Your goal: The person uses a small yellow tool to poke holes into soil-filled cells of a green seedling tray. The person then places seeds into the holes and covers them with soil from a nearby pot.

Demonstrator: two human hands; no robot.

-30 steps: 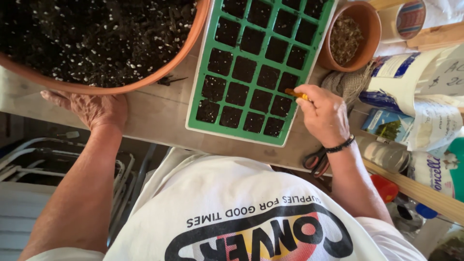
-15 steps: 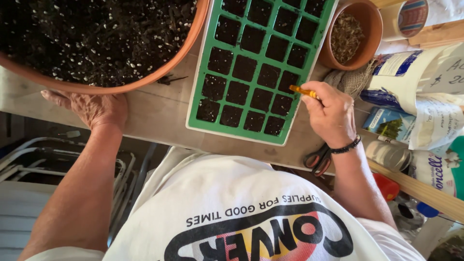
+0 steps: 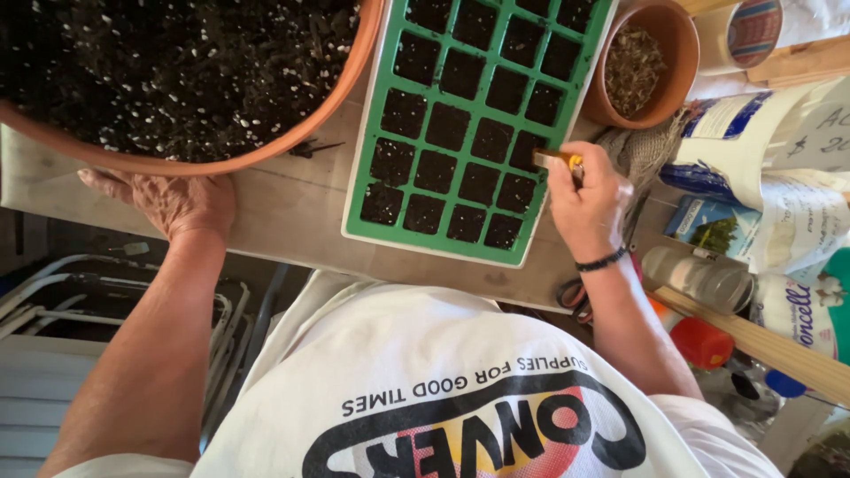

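Seed tray (image 3: 372, 133) green; big pot (image 3: 266, 155) terracotta, soil (image 3: 177, 62) black with white specks; pencil (image 3: 556, 158) yellow; wristband (image 3: 600, 262) black.

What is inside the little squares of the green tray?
Dark soil with white specks fills every visible cell of the green tray. The right hand pokes a small yellow stick into one. Anything under the soil is hidden.

Home potting bench, likely a porch or shed. Wooden surface (image 3: 292, 221) carries soil-filled pot (image 3: 177, 80), seed tray (image 3: 469, 115), seed packets (image 3: 708, 221).
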